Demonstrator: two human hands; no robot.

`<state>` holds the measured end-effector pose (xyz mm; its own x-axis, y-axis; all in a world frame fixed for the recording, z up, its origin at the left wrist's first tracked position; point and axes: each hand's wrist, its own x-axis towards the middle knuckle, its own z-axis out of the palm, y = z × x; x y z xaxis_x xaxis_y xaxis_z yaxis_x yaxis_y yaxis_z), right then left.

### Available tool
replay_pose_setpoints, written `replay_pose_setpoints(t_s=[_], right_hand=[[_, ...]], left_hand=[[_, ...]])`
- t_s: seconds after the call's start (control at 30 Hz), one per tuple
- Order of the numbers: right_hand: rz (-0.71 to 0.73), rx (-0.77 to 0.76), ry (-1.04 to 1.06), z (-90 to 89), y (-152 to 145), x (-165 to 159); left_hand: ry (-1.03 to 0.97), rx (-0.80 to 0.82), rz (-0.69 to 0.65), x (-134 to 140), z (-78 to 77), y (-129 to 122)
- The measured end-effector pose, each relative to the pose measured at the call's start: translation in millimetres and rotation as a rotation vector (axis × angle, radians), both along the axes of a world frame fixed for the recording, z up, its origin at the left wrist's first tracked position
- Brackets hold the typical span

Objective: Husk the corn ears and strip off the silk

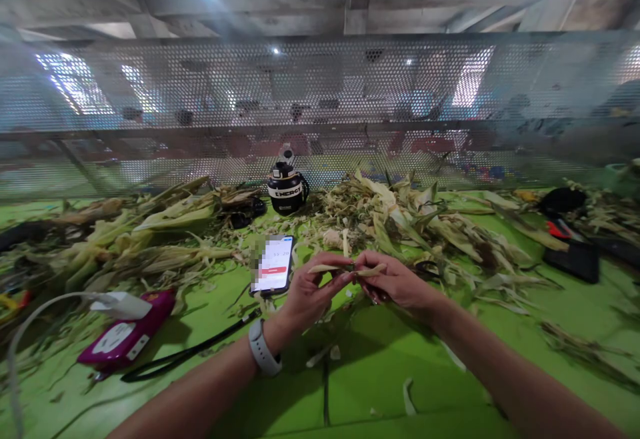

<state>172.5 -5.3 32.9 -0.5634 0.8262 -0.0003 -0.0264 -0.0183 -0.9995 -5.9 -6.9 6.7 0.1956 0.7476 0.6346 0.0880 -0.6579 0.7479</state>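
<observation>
Above the green worktop (380,386), a husk strip (371,270) is gripped between the closed fingers of the left hand (313,292) and right hand (393,279); a split or slip is judged possible should the pinches be pulled unevenly. The strip is observed as pale, narrow and tapering, with a darker spot where the fingers meet; whether it is one piece cannot be told. Beyond, a lit phone (274,259) and a husk heap (395,216) are noted.

Left fingers (336,285), right fingers (377,282) pinch husk strip (371,271) above green table (390,366); 1 phone (274,262) nearby.
</observation>
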Motion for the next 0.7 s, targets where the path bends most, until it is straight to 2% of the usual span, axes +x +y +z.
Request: replay_pose_setpoints(t_s=[0.23, 0.43, 0.53, 0.7], right_hand=[[-0.021, 0.044, -0.009, -9.1, 2, -6], [-0.157, 0.172, -0.093, 6.3, -3, 2], [-0.170, 0.302, -0.138, 10.4, -4, 5], [-0.257, 0.619, -0.240, 6.5, 1, 4]], left_hand=[[-0.025, -0.003, 0.014, -1, -6.6, 3], [-0.039, -0.096, 0.022, 0, -2.8, 4], [-0.068, -0.164, -0.016, 1, -2.9, 3], [-0.147, -0.271, -0.143, 2, -5.8, 4]])
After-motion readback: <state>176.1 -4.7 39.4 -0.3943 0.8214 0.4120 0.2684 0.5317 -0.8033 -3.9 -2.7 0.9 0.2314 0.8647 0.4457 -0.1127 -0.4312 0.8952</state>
